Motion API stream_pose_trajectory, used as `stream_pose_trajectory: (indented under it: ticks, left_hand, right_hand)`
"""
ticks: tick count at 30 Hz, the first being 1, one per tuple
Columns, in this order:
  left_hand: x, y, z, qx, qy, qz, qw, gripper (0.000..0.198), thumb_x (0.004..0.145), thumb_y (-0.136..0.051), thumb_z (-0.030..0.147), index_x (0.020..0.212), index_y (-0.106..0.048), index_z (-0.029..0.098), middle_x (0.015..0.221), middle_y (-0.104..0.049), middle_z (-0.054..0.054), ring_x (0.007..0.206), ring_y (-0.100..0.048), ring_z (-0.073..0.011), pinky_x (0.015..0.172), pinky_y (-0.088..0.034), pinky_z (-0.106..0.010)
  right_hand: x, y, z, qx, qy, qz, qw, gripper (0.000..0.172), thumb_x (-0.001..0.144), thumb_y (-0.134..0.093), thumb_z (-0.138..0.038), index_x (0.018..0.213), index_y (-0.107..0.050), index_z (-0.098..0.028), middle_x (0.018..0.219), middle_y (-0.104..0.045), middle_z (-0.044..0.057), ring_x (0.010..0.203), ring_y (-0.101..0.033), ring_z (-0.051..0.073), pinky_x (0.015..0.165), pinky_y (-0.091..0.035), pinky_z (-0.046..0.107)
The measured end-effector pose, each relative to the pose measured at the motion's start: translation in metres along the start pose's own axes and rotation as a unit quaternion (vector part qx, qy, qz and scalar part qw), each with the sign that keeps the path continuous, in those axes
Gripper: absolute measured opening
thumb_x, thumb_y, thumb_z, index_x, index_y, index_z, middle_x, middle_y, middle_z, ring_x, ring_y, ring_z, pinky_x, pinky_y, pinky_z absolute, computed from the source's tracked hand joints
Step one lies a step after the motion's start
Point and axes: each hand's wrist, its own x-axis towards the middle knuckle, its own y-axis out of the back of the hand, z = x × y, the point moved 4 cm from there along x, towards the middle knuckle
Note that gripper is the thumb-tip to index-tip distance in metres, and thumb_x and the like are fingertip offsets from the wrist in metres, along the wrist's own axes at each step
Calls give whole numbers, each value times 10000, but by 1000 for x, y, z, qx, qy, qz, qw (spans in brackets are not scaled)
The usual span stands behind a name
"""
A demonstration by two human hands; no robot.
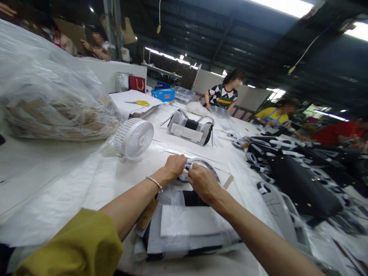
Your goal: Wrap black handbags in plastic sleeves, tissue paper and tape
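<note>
Right in front of me lies a black bag (195, 197) with white foam sheet (188, 220) and clear film over it. A curved handle wrapped in pale film (211, 165) arches behind it. My left hand (175, 166) is closed with the fingers pinched on the wrapped handle. Close beside it, my right hand (202, 183) is closed on the same handle, knuckles up. The exact spot under the fingertips is partly hidden. A brown card tag (148, 214) hangs at the bag's left side, below my left wrist.
A white fan (134, 138) stands left of my hands, near a large plastic sack (54, 96). Another wrapped bag (190, 128) sits beyond. Yellow scissors (142, 102) lie on white sheets. Black bags (304, 184) are piled right. Co-workers (222, 94) work across the table.
</note>
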Motion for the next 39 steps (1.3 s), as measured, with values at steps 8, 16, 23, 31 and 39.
stream_pose_trajectory:
  ticks: [8, 16, 23, 31, 39]
  left_hand:
    - [-3, 5, -1, -27, 4, 7, 1000, 249, 920, -433, 124, 972, -672, 169, 1061, -704, -120, 1022, -675, -273, 809, -520, -358]
    - [1, -7, -15, -74, 54, 3, 996, 213, 896, -476, 209, 984, -667, 183, 1048, -723, -120, 1016, -684, -277, 805, -512, -356]
    - [1, -10, -27, -121, 71, -24, 990, 151, 813, -577, 308, 910, -663, 230, 1042, -726, -76, 1015, -671, -273, 764, -479, -329]
    - [-3, -18, -32, -178, 96, 1, 979, 200, 828, -559, 326, 999, -510, 235, 983, -707, -55, 918, -668, -253, 706, -420, -320]
    - [-6, -23, -34, -250, 65, 12, 966, 213, 783, -571, 317, 954, -484, 225, 896, -662, -40, 834, -629, -241, 699, -395, -314]
  right_hand:
    - [20, -20, -11, -24, 40, 1, 999, 227, 949, -470, -90, 1011, -688, -110, 979, -691, 134, 903, -630, 265, 727, -483, 359]
    - [41, -42, 9, -11, 73, 56, 996, 165, 949, -525, -137, 991, -683, -112, 989, -681, 121, 968, -585, 248, 934, -445, 380]
    - [45, -62, 15, 13, 108, 101, 989, 162, 965, -521, -142, 1075, -638, -132, 1199, -635, 129, 1136, -568, 226, 1102, -357, 401]
    - [42, -58, 17, -1, 169, 99, 981, 144, 960, -489, -101, 996, -622, -143, 1005, -682, 100, 992, -624, 211, 1141, -318, 432]
    - [43, -60, 19, -6, 221, 66, 973, 142, 939, -496, -80, 912, -624, -137, 900, -678, 80, 849, -618, 200, 977, -426, 368]
